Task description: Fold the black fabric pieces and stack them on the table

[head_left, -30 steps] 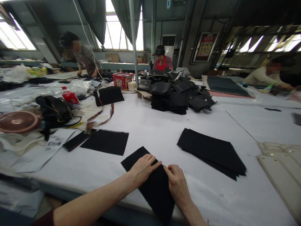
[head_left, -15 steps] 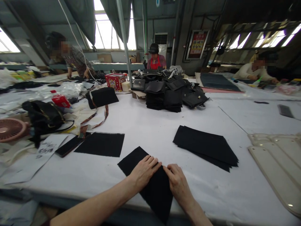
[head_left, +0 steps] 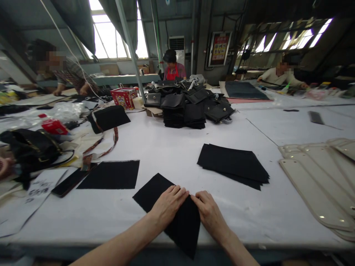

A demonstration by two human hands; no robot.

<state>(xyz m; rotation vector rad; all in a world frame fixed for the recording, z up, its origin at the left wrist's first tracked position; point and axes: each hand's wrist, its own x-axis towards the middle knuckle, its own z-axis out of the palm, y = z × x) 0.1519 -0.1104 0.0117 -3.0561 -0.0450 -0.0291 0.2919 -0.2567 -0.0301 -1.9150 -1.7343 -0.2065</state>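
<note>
A black fabric piece (head_left: 184,225) lies at an angle at the table's front edge, one corner hanging past it. My left hand (head_left: 169,203) rests on its upper edge, fingers together and pressing the cloth. At the piece's right edge, my right hand (head_left: 208,208) has thumb and fingers closed on the fabric. Another flat black piece (head_left: 111,174) is to the left, and a fanned stack of black pieces (head_left: 233,164) sits to the right.
Black bags and pouches (head_left: 185,103) are heaped at the table's middle back. Beige panels (head_left: 316,181) lie at right. A phone (head_left: 68,183), black bag (head_left: 33,147) and red bottle (head_left: 55,126) are at left. Three people work farther back.
The view has turned slightly to the right, so the surroundings appear shifted left. Both hands keep nearly the same hold on the black fabric.
</note>
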